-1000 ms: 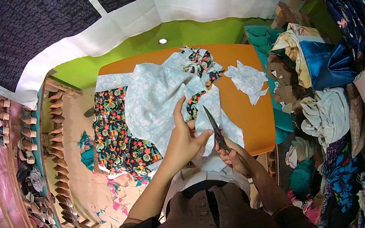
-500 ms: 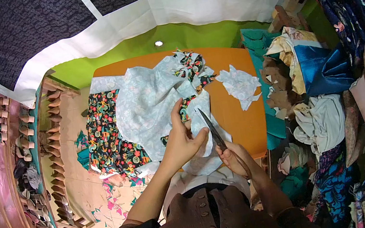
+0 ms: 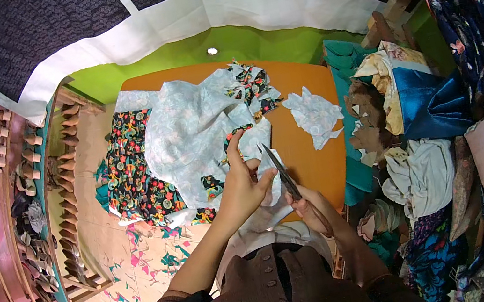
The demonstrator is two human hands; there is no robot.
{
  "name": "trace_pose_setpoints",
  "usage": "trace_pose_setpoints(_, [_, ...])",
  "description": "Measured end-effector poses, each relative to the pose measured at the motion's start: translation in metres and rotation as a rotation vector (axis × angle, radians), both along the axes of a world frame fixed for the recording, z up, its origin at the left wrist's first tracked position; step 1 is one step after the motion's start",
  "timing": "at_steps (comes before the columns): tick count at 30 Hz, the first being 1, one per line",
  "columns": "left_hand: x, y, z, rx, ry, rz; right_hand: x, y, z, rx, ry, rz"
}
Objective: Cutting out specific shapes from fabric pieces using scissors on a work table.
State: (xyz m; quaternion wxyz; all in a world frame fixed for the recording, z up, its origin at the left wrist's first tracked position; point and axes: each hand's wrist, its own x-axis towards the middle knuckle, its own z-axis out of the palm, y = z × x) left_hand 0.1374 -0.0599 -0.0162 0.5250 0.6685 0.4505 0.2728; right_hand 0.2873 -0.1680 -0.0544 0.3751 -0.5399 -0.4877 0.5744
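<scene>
My left hand [image 3: 243, 182] holds the pale back side of a floral fabric [image 3: 193, 133] between its thumb and curled fingers, with the index finger stretched out. To its right, my right hand [image 3: 312, 208] is closed around the handles of dark scissors [image 3: 286, 179]. Their blades point up and away beside the held edge, their tips slightly parted. The fabric spreads over the orange table [image 3: 307, 172], and its black printed side with bright flowers [image 3: 134, 163] shows at the left. Black and pale strips bunch at its far right corner.
A loose pale fabric scrap [image 3: 313, 116] lies at the table's right. Racks of wooden shoe lasts [image 3: 69, 181] stand at left. Cut scraps [image 3: 144, 255] litter the tiled floor. Heaped cloths [image 3: 418, 175] and teal pieces [image 3: 358, 179] line the right side.
The fabric has shifted a little left relative to my hands, and the piece by the scissors has changed its fold. The scissor tips look slightly more parted. Both hands keep their holds.
</scene>
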Motion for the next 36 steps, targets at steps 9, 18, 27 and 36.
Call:
trace_pose_setpoints(9, [0.004,-0.005,-0.001,-0.054,-0.016,-0.096,0.008,0.003,0.013,-0.061,0.134,0.025])
trace_pose_setpoints(18, [0.014,-0.011,-0.008,-0.040,-0.051,-0.003,0.028,-0.006,0.008,-0.058,0.043,0.063])
trace_pose_setpoints(27, [0.029,-0.019,-0.013,0.011,-0.141,0.088,0.017,-0.010,0.008,-0.048,0.234,-0.076])
trace_pose_setpoints(36, [0.034,-0.019,-0.007,0.033,-0.084,0.099,0.034,-0.014,0.001,-0.011,0.183,0.010])
